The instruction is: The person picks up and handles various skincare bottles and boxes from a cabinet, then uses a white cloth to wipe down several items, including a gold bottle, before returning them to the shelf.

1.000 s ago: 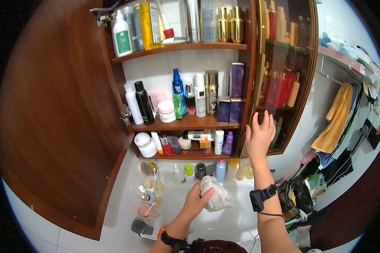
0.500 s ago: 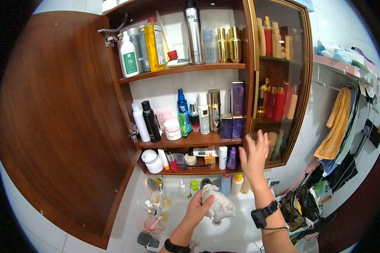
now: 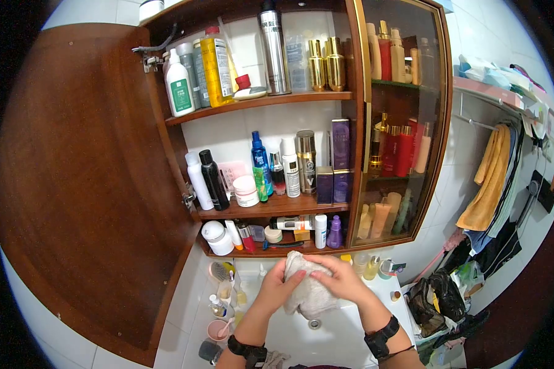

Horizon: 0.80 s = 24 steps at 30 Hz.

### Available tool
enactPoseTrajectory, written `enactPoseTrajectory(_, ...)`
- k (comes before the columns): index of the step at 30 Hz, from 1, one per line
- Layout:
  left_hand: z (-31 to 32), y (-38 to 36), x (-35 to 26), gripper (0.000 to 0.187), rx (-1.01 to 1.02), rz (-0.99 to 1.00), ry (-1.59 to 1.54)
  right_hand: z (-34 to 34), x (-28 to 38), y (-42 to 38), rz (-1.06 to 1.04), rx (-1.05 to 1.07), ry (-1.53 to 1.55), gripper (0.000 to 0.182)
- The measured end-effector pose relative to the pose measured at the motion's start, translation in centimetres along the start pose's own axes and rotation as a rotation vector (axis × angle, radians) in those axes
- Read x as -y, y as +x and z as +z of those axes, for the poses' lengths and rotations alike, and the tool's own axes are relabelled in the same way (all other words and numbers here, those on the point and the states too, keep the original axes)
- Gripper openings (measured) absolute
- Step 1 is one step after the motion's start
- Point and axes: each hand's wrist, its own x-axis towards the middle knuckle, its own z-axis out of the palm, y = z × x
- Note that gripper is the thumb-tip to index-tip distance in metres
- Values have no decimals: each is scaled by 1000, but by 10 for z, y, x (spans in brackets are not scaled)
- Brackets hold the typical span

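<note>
A crumpled greyish-white cloth [image 3: 313, 299] is held up over the white sink [image 3: 341, 341], in front of the cabinet's lowest shelf. My left hand [image 3: 273, 290] grips its left side with the thumb on top. My right hand [image 3: 345, 280] pinches the upper right part, its thumb pressed on the fabric. Just beyond my hands, the lowest shelf [image 3: 271, 251] carries a purple bottle [image 3: 334, 234], a white bottle [image 3: 321, 232] and a white jar [image 3: 217, 238]. Some bottles behind the sink are hidden by my hands and the cloth.
A wooden cabinet door [image 3: 80, 184] stands open at the left. Bottles and boxes fill the upper shelves. The glass door [image 3: 406, 123] is on the right. A pink cup [image 3: 216, 330] sits on the sink's left edge; yellow towels [image 3: 487, 178] hang at the right.
My right hand has come down from beside the glass door and taken hold of the cloth. The cloth, held by my left hand before, is now between both hands. The view has shifted slightly.
</note>
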Motion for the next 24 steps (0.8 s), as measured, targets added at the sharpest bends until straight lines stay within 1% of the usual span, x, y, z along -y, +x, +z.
enactPoseTrajectory(2,-2,6,-16,28,40,-31,56,-12,-6,4,76,-101,91,30)
enactPoseTrajectory(4,-8,13,-24,26,89,-40,-12,-23,-9,10,147,-238,190,21)
enactPoseTrajectory(5,-12,17,-27,24,114,-46,-45,-28,-6,12,161,-301,304,15)
enactPoseTrajectory(8,-31,35,-29,18,132,45,-34,-46,-16,19,240,-314,574,16)
enactPoseTrajectory(10,-33,46,-38,12,45,142,55,-52,-16,21,282,-295,514,23)
enactPoseTrajectory(11,-29,49,-42,11,8,142,21,-52,-11,23,286,-274,562,25)
enactPoseTrajectory(12,-25,55,-46,10,-29,144,-13,-51,-4,25,291,-299,590,25)
enactPoseTrajectory(13,-23,59,-48,11,-36,100,-88,-53,-8,28,330,-279,679,23)
enactPoseTrajectory(14,-23,63,-49,12,-43,60,-162,-56,-15,30,291,-248,770,21)
enactPoseTrajectory(15,-22,67,-52,12,-26,33,-213,-59,-16,31,228,-206,782,21)
enactPoseTrajectory(16,-23,69,-56,13,-10,11,-263,-60,-3,30,190,-194,666,26)
enactPoseTrajectory(17,-23,71,-58,14,-11,5,-308,-61,8,28,178,-180,560,27)
enactPoseTrajectory(18,-23,71,-61,15,3,27,-322,-63,9,28,188,-140,459,27)
enactPoseTrajectory(21,-20,69,-66,16,21,-7,-331,-73,-1,22,258,27,171,26)
enactPoseTrajectory(23,-25,66,-59,19,73,-41,-292,-69,-7,16,285,-34,360,22)
enactPoseTrajectory(24,-24,65,-53,20,62,-46,-200,-67,-8,13,299,-66,454,21)
